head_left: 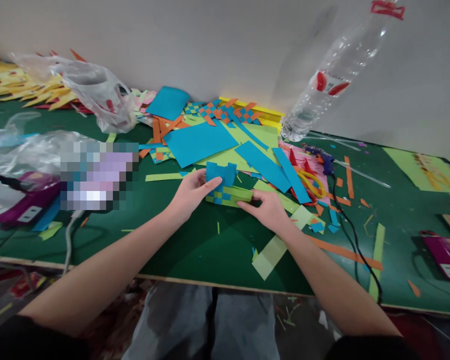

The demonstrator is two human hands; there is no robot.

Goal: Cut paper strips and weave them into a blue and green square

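Between my two hands is a small woven paper piece (220, 192), made of blue and light green strips in a checkered pattern. My left hand (192, 192) grips its left side, the thumb lying across the blue paper that stands up at the top. At the right end my right hand (266, 207) pinches the light green strips between thumb and fingers. Just behind the piece lie a large blue paper sheet (200, 142) and a cut blue strip (264, 165). A pale green strip (272, 257) rests under my right forearm.
A clear plastic bottle (333, 75) stands at the back right. Yellow-handled scissors (315, 184) and a blue glue gun (324, 162) with a black cord lie to the right. Left are a blurred phone-like device (101, 175), a magenta power strip (26, 197) and a plastic bag (97, 92). Paper scraps surround my hands.
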